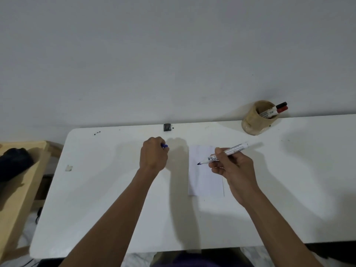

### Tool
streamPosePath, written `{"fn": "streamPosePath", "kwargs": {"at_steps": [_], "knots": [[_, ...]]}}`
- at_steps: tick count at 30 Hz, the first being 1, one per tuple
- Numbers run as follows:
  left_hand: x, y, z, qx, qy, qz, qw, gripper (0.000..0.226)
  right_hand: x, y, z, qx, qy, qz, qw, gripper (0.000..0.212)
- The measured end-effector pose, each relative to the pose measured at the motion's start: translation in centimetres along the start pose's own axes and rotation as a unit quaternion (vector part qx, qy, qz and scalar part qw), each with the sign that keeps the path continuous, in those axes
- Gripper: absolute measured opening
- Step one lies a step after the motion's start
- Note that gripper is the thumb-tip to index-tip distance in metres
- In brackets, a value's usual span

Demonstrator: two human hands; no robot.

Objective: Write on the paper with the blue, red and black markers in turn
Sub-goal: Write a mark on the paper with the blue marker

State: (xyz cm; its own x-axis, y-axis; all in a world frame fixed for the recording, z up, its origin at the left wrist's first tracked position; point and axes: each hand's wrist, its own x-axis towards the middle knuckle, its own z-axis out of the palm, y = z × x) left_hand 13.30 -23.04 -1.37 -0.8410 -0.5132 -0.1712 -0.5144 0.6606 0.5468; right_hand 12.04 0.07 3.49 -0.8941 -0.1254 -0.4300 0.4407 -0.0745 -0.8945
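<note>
A small white sheet of paper [204,180] lies on the white table [107,189], right of centre. My right hand [231,166] grips the uncapped blue marker [234,148], its blue tip pointing left just above the paper's upper part. My left hand [153,153] is closed around the blue cap [164,145], left of the paper, resting on the table. The red marker [282,110] and the black marker [280,105] stand capped in a tan cup [254,122] at the table's back right.
A small dark block [167,127] sits at the table's back edge against the wall. A wooden bench [17,189] with a black object [13,162] stands left of the table. A chipped spot [68,167] marks the table's left side.
</note>
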Motion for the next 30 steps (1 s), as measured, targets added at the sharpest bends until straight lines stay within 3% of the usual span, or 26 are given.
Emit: {"fn": "streamPosePath", "kwargs": {"at_steps": [11,14,17,18,20,22,24,28,30], "knots": [[2.6,-0.3,1.8,0.025,-0.063,-0.057,0.996,0.017,3.0,0.7,-1.6,-0.039,0.005,0.018,0.999,0.015],[2.0,0.0,1.0,0.025,-0.067,-0.083,0.994,0.039,3.3,0.8,-1.8,-0.035,0.008,0.022,0.999,0.017],[-0.8,0.3,-0.2,0.043,-0.007,-0.112,0.993,0.051,3.3,0.7,-1.8,-0.026,0.014,0.011,0.999,0.011],[-2.0,0.5,-0.3,0.034,0.028,-0.089,0.995,0.046,3.4,0.6,-1.7,-0.021,0.021,0.004,1.000,0.010],[-5.0,0.9,0.4,0.017,0.071,0.032,0.997,0.036,3.5,0.7,-1.5,-0.013,0.035,-0.015,0.999,0.015],[-6.8,0.9,2.1,0.032,0.054,0.141,0.988,0.037,3.6,0.5,-1.4,-0.009,0.043,-0.035,0.998,0.016],[-6.4,0.7,3.7,0.070,0.024,0.193,0.978,0.042,4.1,0.6,-1.2,-0.012,0.043,-0.055,0.998,0.016],[-7.5,1.0,5.5,0.135,-0.026,0.212,0.967,0.049,4.1,0.9,-1.2,-0.003,0.058,-0.070,0.996,0.014],[-7.4,-1.2,8.5,0.146,-0.048,0.158,0.975,0.050,6.2,4.1,-0.4,-0.047,0.041,-0.055,0.997,0.013]]}}
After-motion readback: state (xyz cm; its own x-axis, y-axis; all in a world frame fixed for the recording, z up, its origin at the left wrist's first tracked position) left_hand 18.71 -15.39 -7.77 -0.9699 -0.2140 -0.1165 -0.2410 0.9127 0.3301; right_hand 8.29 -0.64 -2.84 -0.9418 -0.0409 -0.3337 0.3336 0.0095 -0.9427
